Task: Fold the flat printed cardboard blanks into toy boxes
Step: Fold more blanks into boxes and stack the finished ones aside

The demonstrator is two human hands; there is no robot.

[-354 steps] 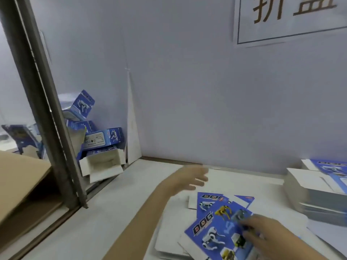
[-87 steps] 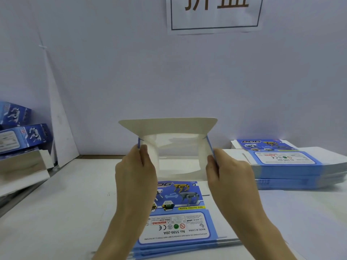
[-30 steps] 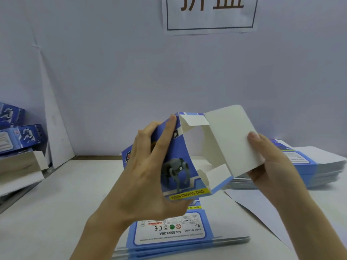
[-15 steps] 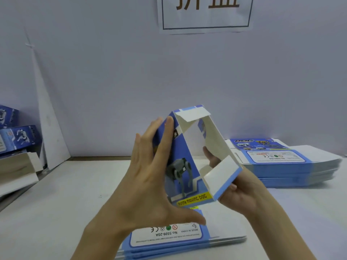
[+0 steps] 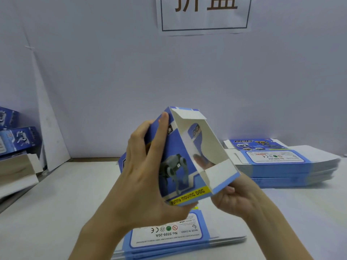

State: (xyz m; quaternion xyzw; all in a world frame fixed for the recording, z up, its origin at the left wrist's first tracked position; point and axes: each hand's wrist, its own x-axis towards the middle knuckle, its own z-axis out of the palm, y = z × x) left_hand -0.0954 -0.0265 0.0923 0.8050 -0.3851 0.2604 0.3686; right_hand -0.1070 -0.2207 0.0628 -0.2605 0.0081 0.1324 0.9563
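A blue toy box (image 5: pixel 180 160) with a grey robot dog and a yellow "FUNNY MOVING DOG" strip is held up over the table, opened into a tube with its white inside facing me. My left hand (image 5: pixel 144 177) grips its printed face, thumb under the bottom edge, fingers up the side. My right hand (image 5: pixel 236 199) holds the far lower corner from behind; its fingers show through the box's clear window. Two small white end flaps stand open. A pile of flat blanks (image 5: pixel 169 235) lies under my hands.
A taller stack of flat blanks (image 5: pixel 281 164) sits at the right near the wall. Folded blue boxes (image 5: pixel 16 139) are heaped at the far left beside a leaning white card (image 5: pixel 50 128). A paper sign (image 5: pixel 204 14) hangs on the wall.
The box has turned a little more toward me, showing more of its inside. The large lid flap seen a second ago is folded out of sight, and my right hand has moved behind the box.
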